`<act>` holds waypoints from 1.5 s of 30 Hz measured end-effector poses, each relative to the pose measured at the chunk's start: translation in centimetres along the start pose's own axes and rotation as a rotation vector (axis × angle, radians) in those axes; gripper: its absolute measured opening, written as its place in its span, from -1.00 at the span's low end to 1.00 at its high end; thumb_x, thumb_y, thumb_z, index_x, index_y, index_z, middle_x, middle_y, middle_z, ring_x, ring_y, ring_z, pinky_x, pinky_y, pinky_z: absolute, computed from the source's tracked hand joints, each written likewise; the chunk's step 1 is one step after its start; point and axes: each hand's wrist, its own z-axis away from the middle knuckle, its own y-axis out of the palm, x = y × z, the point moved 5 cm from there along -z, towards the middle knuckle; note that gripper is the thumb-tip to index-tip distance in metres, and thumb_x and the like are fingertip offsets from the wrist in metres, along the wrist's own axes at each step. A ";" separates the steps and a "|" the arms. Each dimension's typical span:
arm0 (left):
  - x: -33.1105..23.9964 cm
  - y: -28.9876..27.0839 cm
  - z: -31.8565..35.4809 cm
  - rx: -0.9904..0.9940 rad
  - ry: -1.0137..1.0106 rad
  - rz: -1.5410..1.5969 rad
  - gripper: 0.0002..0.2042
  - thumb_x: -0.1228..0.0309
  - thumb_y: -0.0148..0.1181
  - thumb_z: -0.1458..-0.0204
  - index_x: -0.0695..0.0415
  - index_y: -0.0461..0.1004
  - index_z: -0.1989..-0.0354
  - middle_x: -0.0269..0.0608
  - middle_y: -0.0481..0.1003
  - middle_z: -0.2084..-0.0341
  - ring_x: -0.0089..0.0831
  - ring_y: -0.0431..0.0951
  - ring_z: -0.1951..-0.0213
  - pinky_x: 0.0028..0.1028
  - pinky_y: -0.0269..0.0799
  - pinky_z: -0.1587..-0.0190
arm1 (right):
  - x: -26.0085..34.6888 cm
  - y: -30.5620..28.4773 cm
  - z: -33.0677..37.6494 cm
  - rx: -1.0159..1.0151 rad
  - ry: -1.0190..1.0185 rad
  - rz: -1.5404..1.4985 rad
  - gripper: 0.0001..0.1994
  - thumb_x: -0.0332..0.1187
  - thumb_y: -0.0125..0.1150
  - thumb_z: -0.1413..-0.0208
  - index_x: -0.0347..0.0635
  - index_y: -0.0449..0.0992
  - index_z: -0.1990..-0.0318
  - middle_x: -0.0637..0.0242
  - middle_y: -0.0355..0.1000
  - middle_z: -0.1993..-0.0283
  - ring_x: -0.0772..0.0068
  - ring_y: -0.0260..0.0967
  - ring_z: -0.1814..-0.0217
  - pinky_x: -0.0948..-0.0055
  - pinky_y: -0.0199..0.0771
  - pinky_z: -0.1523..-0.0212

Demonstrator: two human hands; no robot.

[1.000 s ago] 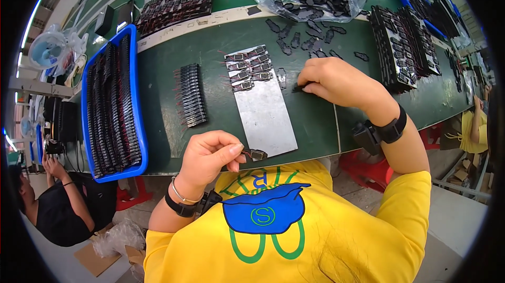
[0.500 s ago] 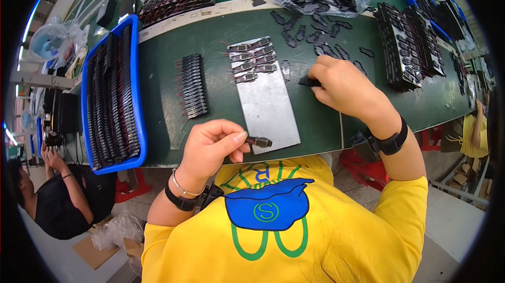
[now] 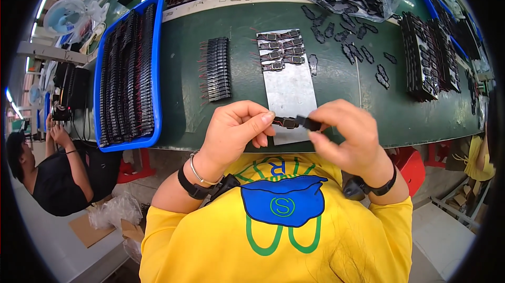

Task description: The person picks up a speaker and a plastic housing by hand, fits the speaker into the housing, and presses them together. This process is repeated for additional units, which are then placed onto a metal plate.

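My left hand [image 3: 236, 131] pinches a small black wired part [image 3: 286, 122] by one end; a rectangular component sits at its middle. Close against its right end, my right hand [image 3: 350, 137] grips a black flat piece [image 3: 309, 123] between thumb and fingers. Whether the two pieces touch is too small to tell. Both hands are over the near end of a grey metal plate [image 3: 288, 94]. At the plate's far end lie two columns of similar wired parts [image 3: 280, 52]. A tight row of black parts [image 3: 216, 70] with red wires stands left of the plate.
Loose black flat pieces [image 3: 363, 52] are scattered beyond the plate, near a clear plastic bag [image 3: 392, 2] full of them. A blue tray [image 3: 158, 73] of packed parts stands left, stacked loaded plates [image 3: 421, 59] right. Another person [image 3: 63, 172] sits at far left.
My right hand has come back from the loose pieces to my left hand, bringing a black flat piece. My left hand still holds the wired part. The view has shifted slightly.
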 end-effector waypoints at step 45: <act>0.8 0.9 0.4 0.111 0.014 0.125 -0.89 0.47 0.08 -0.17 0.27 0.45 0.31 -0.04 0.57 0.46 -0.50 0.56 0.54 -0.57 0.53 0.44 | 1.0 2.2 0.4 -0.076 -0.133 0.207 -0.71 -0.60 0.33 0.29 -0.32 0.48 0.30 0.13 0.50 0.33 0.14 0.52 0.34 0.36 0.54 0.36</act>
